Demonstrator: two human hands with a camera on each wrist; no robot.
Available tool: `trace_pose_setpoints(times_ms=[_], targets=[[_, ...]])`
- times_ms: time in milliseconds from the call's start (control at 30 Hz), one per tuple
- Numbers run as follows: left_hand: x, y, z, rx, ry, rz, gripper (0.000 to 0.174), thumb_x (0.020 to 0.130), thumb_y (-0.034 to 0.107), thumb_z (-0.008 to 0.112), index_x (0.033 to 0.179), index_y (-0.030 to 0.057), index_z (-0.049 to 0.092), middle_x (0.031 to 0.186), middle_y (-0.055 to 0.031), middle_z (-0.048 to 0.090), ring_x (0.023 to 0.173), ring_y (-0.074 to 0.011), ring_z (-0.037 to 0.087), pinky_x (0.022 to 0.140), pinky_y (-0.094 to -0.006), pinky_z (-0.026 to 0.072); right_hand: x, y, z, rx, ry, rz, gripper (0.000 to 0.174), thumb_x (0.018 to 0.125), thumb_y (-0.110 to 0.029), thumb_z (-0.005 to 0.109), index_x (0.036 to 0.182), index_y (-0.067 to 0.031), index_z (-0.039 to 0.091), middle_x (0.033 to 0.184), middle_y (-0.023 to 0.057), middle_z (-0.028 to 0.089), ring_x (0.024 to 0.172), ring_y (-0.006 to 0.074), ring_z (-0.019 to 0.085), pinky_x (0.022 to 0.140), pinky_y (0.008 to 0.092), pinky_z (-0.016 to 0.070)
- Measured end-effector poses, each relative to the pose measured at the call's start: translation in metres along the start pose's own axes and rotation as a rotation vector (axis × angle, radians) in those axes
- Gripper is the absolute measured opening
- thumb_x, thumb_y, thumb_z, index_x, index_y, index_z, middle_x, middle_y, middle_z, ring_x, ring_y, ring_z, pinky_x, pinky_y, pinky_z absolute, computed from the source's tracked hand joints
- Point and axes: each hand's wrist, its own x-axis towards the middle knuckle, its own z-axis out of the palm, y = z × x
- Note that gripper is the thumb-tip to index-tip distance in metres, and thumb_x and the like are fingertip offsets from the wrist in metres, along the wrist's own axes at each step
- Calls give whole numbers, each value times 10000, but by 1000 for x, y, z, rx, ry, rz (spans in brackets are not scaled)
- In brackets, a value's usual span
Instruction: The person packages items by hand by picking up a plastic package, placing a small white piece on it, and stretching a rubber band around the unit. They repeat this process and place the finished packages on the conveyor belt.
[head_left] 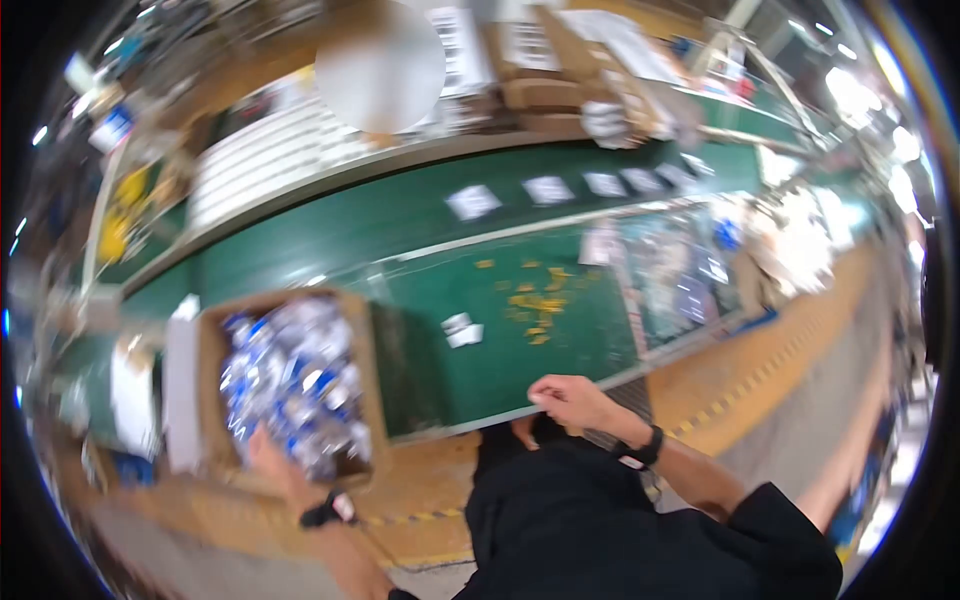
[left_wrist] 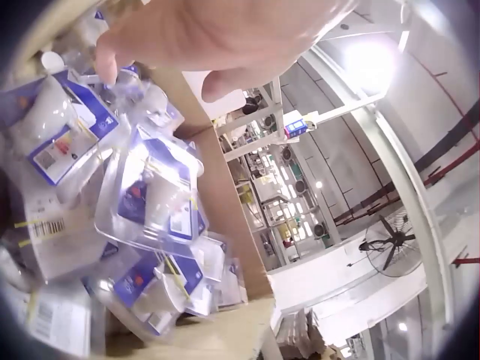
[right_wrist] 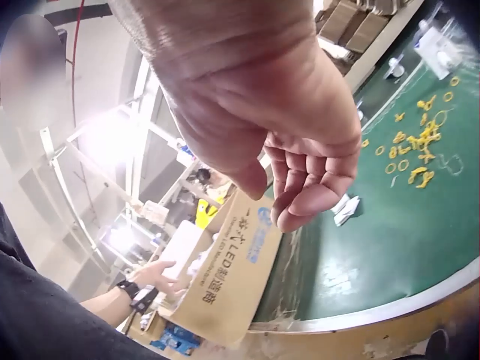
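My left hand (head_left: 275, 462) reaches over the near edge of a cardboard box (head_left: 372, 385) full of clear plastic blister packs (left_wrist: 154, 191) with blue-and-white cards. In the left wrist view its fingers point down at the packs, thumb apart, and nothing shows between them. My right hand (right_wrist: 255, 142) hovers near the front edge of the green table (head_left: 430, 385), fingers loosely curled and nothing visible in them. Beyond it lie scattered small yellow rings and pieces (head_left: 540, 302). Small white pieces (head_left: 462, 330) lie between these and the box.
A row of white cards (head_left: 545, 190) lies along the table's back strip. Clear plastic packs (head_left: 680, 275) are heaped on the right. Behind the table, a shelf holds white sheets (head_left: 270, 150) and brown cartons (head_left: 545, 95). A person (right_wrist: 214, 178) is partly visible behind the box.
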Motion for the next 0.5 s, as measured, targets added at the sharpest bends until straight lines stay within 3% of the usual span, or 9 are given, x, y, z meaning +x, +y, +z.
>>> trace_pose_setpoints(times_ms=[33, 100, 233, 300, 367, 433, 500], targets=[[8, -8, -3, -106, 20, -145, 317, 986, 169, 643, 1213, -50, 625, 1137, -114, 664, 992, -191, 611, 898, -346, 503, -2, 9, -11, -24, 53, 8, 227, 977, -225, 648, 1064, -20, 694, 814, 93, 710, 720, 168, 681, 675, 333, 534], [-19, 16, 22, 70, 155, 79, 377, 1002, 188, 641, 1288, -53, 594, 1230, -131, 637, 1078, -200, 593, 979, -343, 466, -4, 33, -31, 31, 139, 102, 216, 977, -214, 647, 1055, -18, 692, 803, 80, 706, 690, 149, 673, 645, 313, 532], [-95, 103, 96, -83, -7, 154, 413, 1026, 185, 609, 1358, -54, 556, 1367, -150, 568, 1213, -203, 549, 1068, -344, 409, 13, 81, -77, 78, 350, 219, 204, 978, -191, 644, 1033, 1, 682, 772, 53, 680, 656, 126, 662, 604, 300, 524], [-131, 136, 126, -28, -144, 163, 414, 1028, 179, 603, 1365, -56, 556, 1359, -155, 578, 1224, -203, 552, 1077, -343, 404, 32, 97, -106, 69, 471, 210, 201, 983, -171, 633, 1023, 22, 672, 760, 43, 664, 643, 110, 652, 593, 286, 514], [-167, 151, 155, 29, -244, 193, 396, 1028, 167, 589, 1355, -56, 578, 1292, -160, 627, 1188, -191, 581, 1040, -334, 437, 58, 126, -139, -181, 603, 165, 218, 923, -210, 690, 1046, -31, 683, 771, 110, 698, 682, 259, 677, 648, 372, 532], [-197, 151, 178, 3, -406, 60, 331, 1022, 142, 589, 1297, -41, 614, 1217, -108, 656, 1091, -146, 604, 958, -288, 466, 88, 147, -164, -281, 800, 142, 350, 887, -257, 727, 1184, -84, 660, 880, 149, 707, 790, 341, 672, 724, 418, 536], [-232, 152, 204, 30, -550, -13, 291, 1014, 123, 599, 1256, -32, 641, 1142, -84, 675, 1014, -123, 620, 893, -266, 487, 120, 165, -185, -338, 918, 154, 481, 881, -294, 747, 1288, -86, 597, 1008, 153, 689, 882, 328, 669, 780, 423, 534]])
